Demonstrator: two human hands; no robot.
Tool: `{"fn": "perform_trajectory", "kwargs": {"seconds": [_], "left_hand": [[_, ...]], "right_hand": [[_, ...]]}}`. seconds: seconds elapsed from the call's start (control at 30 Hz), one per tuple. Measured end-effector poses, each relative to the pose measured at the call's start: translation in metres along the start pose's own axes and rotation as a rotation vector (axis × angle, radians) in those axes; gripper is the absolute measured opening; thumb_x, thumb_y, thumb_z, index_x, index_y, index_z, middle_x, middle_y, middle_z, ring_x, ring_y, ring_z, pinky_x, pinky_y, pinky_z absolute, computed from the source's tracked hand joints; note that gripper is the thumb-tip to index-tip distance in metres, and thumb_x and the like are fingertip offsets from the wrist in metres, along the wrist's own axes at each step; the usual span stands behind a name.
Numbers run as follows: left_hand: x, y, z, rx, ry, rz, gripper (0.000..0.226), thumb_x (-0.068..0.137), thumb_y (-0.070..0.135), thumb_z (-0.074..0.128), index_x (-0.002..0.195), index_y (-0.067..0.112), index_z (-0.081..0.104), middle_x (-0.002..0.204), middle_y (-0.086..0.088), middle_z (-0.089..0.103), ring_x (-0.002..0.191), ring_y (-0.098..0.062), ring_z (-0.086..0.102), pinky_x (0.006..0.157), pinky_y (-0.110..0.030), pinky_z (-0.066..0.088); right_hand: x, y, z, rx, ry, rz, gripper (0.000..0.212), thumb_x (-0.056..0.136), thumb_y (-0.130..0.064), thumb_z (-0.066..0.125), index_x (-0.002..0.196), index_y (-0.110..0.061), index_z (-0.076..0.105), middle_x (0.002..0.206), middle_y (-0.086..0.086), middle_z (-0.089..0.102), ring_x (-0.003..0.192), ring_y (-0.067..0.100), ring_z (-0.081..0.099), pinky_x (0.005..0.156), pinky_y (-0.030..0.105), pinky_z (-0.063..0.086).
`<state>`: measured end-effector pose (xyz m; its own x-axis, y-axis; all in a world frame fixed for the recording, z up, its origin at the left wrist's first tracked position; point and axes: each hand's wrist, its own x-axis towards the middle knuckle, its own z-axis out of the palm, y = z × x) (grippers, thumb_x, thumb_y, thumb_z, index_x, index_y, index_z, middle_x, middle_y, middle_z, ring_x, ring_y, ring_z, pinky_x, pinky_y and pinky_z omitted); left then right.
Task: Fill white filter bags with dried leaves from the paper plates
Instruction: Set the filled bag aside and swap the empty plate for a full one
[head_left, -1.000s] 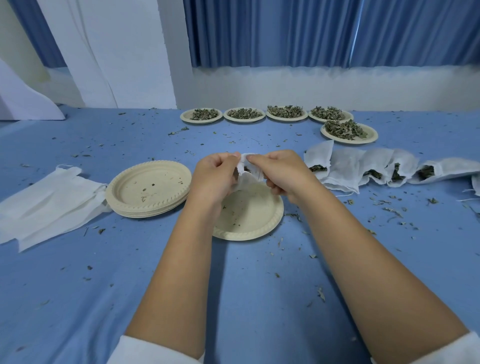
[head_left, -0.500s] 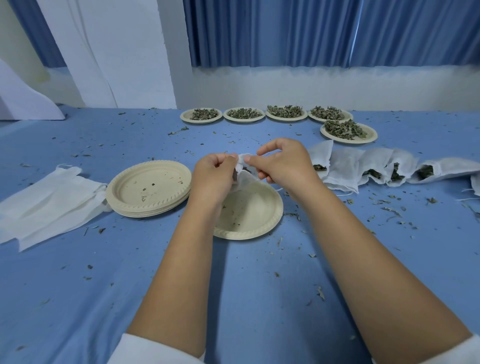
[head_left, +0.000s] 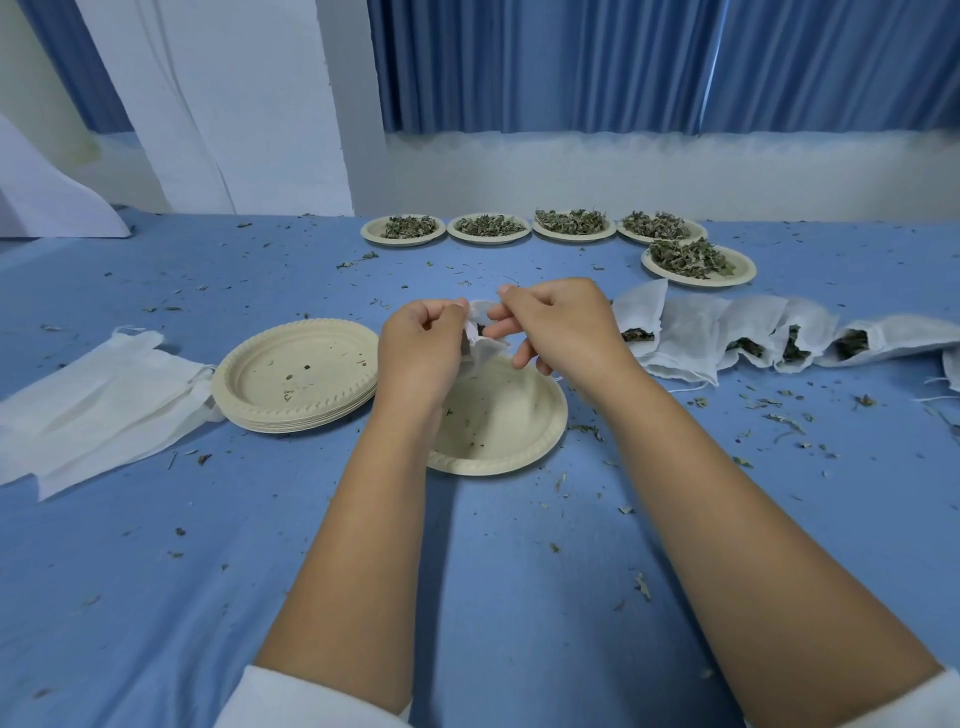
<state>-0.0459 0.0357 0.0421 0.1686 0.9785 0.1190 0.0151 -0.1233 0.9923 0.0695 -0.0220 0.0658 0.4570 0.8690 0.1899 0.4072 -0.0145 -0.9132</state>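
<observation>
A white filter bag (head_left: 483, 332) with dark leaves in its mouth hangs between both hands, above a nearly bare paper plate (head_left: 511, 431). My left hand (head_left: 421, 353) pinches the bag's left edge. My right hand (head_left: 558, 325) holds its right edge with thumb and forefinger, the other fingers spread. Most of the bag is hidden behind my hands. Several plates of dried leaves (head_left: 574, 224) line the far side, with one more plate of leaves (head_left: 696, 262) nearer.
A stack of used paper plates (head_left: 298, 376) sits left of the hands. Flat unfilled bags (head_left: 98, 405) lie at the far left. Several filled bags (head_left: 727, 338) lie in a row at the right. Leaf crumbs litter the blue cloth (head_left: 156, 571).
My right hand has lifted and shifted slightly away from me, its lower fingers loosening and spreading. The left hand has kept its pinch almost in place.
</observation>
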Motion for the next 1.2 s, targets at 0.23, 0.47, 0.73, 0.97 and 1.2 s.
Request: {"fn": "perform_trajectory", "kwargs": {"seconds": [0.23, 0.47, 0.73, 0.97, 1.2], "left_hand": [[0.000, 0.000, -0.002, -0.052, 0.030, 0.013, 0.018, 0.096, 0.026, 0.057, 0.086, 0.016, 0.066, 0.053, 0.014, 0.053, 0.051, -0.002, 0.050, 0.052, -0.015, 0.042], [-0.002, -0.002, 0.002, 0.051, -0.091, 0.116, 0.011, 0.094, 0.024, 0.060, 0.087, 0.019, 0.067, 0.065, 0.009, 0.060, 0.052, -0.001, 0.054, 0.060, -0.021, 0.044], [-0.010, -0.008, 0.015, 0.187, -0.221, 0.260, 0.014, 0.097, 0.019, 0.057, 0.096, 0.022, 0.071, 0.081, 0.016, 0.065, 0.059, 0.005, 0.054, 0.062, -0.011, 0.042], [-0.002, -0.015, 0.008, 0.345, -0.048, 0.206, 0.022, 0.099, 0.021, 0.048, 0.112, 0.026, 0.066, 0.102, 0.012, 0.062, 0.090, -0.015, 0.067, 0.056, -0.026, 0.041], [-0.001, -0.018, 0.009, 0.414, -0.080, 0.212, 0.021, 0.098, 0.022, 0.049, 0.112, 0.025, 0.064, 0.090, 0.025, 0.054, 0.089, -0.013, 0.066, 0.058, -0.019, 0.040]], "right_hand": [[0.004, 0.007, 0.001, 0.000, 0.119, -0.038, 0.005, 0.085, -0.020, 0.070, 0.085, -0.021, 0.065, 0.075, -0.001, 0.068, 0.054, 0.006, 0.054, 0.058, 0.025, 0.046], [0.007, 0.006, -0.002, 0.352, -0.228, 0.458, 0.045, 0.092, -0.053, 0.057, 0.096, -0.009, 0.058, 0.070, 0.013, 0.073, 0.055, 0.020, 0.069, 0.044, 0.021, 0.050], [0.014, 0.017, -0.015, 0.377, -0.016, 0.180, 0.017, 0.091, 0.001, 0.056, 0.094, -0.009, 0.069, 0.074, 0.007, 0.066, 0.050, 0.008, 0.061, 0.054, 0.020, 0.054], [0.033, 0.046, -0.052, 0.312, 0.536, 0.059, 0.021, 0.095, -0.003, 0.054, 0.102, -0.009, 0.073, 0.088, 0.007, 0.067, 0.082, 0.022, 0.068, 0.069, 0.029, 0.058], [0.045, 0.078, -0.074, -0.055, 0.585, 0.146, 0.039, 0.095, 0.001, 0.044, 0.130, -0.002, 0.061, 0.126, 0.015, 0.064, 0.107, 0.031, 0.063, 0.084, 0.038, 0.051]]}}
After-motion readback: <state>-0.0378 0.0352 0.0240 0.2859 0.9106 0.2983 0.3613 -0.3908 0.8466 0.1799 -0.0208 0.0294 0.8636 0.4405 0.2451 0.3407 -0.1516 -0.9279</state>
